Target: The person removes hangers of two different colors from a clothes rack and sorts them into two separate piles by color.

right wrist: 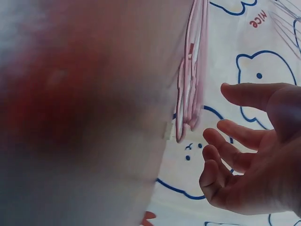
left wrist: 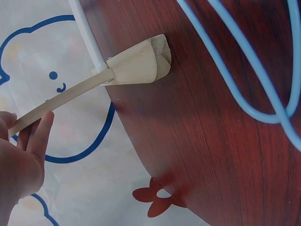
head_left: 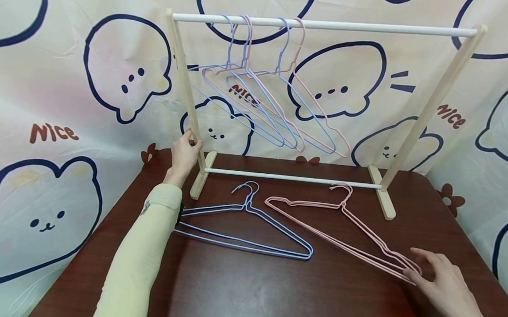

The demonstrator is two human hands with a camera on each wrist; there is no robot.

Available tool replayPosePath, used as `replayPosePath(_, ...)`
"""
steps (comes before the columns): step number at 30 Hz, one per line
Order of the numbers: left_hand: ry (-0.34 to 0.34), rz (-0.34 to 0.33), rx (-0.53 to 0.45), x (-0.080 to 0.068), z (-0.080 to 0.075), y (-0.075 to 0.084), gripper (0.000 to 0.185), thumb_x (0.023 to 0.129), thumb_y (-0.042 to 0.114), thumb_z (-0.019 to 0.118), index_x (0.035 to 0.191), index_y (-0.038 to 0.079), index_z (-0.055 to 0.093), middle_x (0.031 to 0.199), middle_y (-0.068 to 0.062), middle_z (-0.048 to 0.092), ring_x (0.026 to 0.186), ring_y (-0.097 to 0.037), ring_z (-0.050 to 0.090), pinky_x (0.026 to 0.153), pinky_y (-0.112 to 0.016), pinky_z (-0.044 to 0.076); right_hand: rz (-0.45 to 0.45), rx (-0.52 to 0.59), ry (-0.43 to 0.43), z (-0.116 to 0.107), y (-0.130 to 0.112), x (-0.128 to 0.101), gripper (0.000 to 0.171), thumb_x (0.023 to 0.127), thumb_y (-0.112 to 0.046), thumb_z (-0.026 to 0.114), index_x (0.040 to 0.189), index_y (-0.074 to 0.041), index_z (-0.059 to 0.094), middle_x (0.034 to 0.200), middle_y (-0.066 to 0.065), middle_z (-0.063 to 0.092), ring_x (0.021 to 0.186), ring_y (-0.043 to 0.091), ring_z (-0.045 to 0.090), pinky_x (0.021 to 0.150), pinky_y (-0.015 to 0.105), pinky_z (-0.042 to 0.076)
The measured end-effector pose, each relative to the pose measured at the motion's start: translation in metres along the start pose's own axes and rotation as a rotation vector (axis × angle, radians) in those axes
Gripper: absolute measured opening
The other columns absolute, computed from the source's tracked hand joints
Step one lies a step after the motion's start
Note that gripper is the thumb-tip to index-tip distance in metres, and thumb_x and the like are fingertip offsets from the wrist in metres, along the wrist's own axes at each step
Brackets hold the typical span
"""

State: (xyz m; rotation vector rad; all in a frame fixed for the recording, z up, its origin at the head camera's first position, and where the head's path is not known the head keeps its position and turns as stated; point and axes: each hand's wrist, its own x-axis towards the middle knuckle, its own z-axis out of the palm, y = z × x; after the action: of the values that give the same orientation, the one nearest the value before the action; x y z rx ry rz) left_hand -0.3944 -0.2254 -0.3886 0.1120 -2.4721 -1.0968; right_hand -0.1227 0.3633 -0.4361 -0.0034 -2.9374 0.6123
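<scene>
Pink hangers (head_left: 354, 237) look light, thin, slick, tangle-prone; right hand (head_left: 440, 279) grip released, fingertips at near-right end; pinch there; left hand (head_left: 185, 155) grasping rack post (head_left: 187, 96).

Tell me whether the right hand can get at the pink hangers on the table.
Probably yes: the right hand lies open at the near end of the pink hangers, its fingers at the wire, with nothing between.

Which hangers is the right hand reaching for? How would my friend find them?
Find the wooden rack on the brown table. In front of it lie two bunches; pick the pink hangers, by the right hand, not the blue hangers.
</scene>
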Motion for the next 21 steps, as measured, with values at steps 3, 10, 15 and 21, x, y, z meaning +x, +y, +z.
replayPosePath(3,0.003,0.007,-0.002,0.0,0.0,0.001,0.037,0.1,0.018,0.056,0.136,0.011,0.055,0.106,-0.023,0.07,0.093,-0.039,0.07,0.076,-0.05,0.057,0.001,-0.019,0.001,-0.005,-0.01,0.005,0.053,0.092,-0.034,0.071,0.132,-0.002,0.057,0.113,0.023,0.059,0.094,0.037,0.05,0.067,0.045,0.042)
replayPosePath(10,0.0,0.002,-0.003,0.0,0.0,0.0,0.037,0.099,0.017,0.057,0.136,0.011,0.055,0.106,-0.023,0.07,0.093,-0.039,0.07,0.076,-0.05,0.057,-0.045,-0.023,0.06,-0.01,-0.037,0.012,0.05,0.09,-0.033,0.073,0.131,-0.006,0.059,0.114,0.021,0.061,0.096,0.036,0.049,0.065,0.043,0.042)
replayPosePath(15,-0.01,0.002,-0.002,0.0,0.0,0.0,0.038,0.1,0.018,0.056,0.138,0.012,0.054,0.107,-0.023,0.07,0.092,-0.039,0.07,0.075,-0.05,0.057,-0.101,-0.023,0.124,-0.014,-0.054,0.02,0.046,0.089,-0.031,0.074,0.128,-0.009,0.062,0.112,0.016,0.063,0.097,0.034,0.05,0.065,0.043,0.042)
replayPosePath(21,-0.005,0.006,-0.004,-0.001,0.0,0.0,0.037,0.1,0.018,0.055,0.137,0.012,0.055,0.108,-0.023,0.07,0.094,-0.039,0.07,0.078,-0.051,0.057,-0.15,-0.024,0.175,-0.018,-0.073,0.033,0.045,0.088,-0.027,0.075,0.128,-0.012,0.062,0.111,0.01,0.063,0.098,0.031,0.051,0.059,0.04,0.041)
